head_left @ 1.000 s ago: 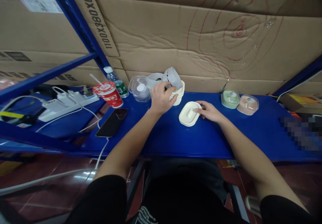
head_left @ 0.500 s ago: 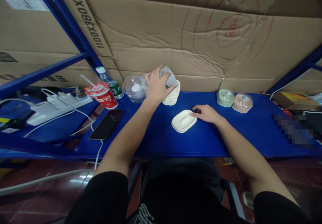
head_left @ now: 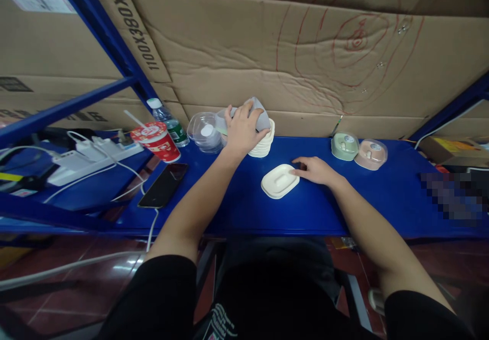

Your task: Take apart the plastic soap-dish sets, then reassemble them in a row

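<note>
My left hand [head_left: 242,129] reaches to the back of the table, its fingers bent over a grey translucent plastic piece [head_left: 262,121]. That piece sits tilted over a stack of cream oval trays [head_left: 260,149]. Left of this hand are nested clear plastic covers [head_left: 207,132]; the hand partly hides what lies between. My right hand [head_left: 316,171] rests on the table with its thumb on the right edge of a single cream oval tray [head_left: 280,181], the fingers curled beside it. The tray lies flat, a raised oblong in its middle.
On the right stand a green box [head_left: 344,146] and a pink box [head_left: 371,154] with clear covers. To the left are a red paper cup [head_left: 162,144] with a straw, a water bottle [head_left: 173,126], a phone [head_left: 163,185] and a power strip [head_left: 95,162]. Cardboard [head_left: 229,50] lines the back.
The grey piece has turned a little under my left hand and shows more of its width. My right hand and the single tray stay put; the view has shifted slightly.
</note>
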`<action>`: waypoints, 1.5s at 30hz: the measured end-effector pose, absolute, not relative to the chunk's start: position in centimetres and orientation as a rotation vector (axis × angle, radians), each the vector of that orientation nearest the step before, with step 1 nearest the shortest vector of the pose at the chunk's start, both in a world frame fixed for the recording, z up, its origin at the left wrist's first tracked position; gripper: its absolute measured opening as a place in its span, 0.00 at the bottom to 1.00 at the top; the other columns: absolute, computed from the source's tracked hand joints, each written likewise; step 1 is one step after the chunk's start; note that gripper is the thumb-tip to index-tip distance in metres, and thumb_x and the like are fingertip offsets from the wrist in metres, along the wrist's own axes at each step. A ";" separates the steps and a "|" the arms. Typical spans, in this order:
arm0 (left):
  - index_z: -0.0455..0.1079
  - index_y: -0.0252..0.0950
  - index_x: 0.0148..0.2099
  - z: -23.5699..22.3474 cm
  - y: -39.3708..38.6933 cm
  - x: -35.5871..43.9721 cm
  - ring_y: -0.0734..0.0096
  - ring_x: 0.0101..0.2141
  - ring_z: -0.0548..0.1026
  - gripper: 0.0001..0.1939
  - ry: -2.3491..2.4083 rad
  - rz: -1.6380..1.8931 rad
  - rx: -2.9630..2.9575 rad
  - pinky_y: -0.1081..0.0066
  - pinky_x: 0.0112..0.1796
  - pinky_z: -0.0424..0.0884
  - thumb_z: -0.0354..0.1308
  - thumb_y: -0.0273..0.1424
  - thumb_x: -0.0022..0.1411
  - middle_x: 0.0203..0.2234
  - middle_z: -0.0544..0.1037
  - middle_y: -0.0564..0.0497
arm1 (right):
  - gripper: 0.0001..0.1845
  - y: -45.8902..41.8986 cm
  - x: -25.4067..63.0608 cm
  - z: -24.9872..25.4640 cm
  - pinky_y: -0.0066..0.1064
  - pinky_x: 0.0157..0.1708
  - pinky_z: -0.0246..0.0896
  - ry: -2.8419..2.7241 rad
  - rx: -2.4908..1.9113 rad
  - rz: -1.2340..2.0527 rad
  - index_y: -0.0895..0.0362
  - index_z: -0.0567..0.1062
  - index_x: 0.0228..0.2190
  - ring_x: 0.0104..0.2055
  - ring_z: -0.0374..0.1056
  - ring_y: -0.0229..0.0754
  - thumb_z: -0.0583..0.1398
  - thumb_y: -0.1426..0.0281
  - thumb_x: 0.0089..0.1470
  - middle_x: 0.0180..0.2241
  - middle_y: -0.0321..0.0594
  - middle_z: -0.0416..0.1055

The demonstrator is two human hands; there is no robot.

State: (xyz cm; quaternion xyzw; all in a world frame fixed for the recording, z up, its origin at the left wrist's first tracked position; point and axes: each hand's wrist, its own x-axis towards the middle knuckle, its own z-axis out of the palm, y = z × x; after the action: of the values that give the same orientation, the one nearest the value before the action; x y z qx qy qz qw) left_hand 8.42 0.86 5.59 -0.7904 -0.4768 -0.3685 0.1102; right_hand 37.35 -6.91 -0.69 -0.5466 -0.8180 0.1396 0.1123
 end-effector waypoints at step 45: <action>0.74 0.42 0.57 5.1 1.0 8.8 0.44 0.67 0.71 0.25 -1.196 -1.185 -2.357 0.38 0.73 0.44 0.57 0.55 0.71 0.69 0.71 0.38 | 0.31 -6.9 37.5 -0.8 0.36 0.40 0.66 -2.424 -1.589 0.436 0.55 0.78 0.60 0.43 0.79 0.50 0.63 0.48 0.67 0.42 0.45 0.84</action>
State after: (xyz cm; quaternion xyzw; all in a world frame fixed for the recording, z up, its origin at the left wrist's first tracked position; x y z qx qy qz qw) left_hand 8.77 0.97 5.10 -0.8076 -0.4097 -0.4060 0.1223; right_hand 37.46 -6.87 -0.77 -0.5392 -0.8224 0.1479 0.1053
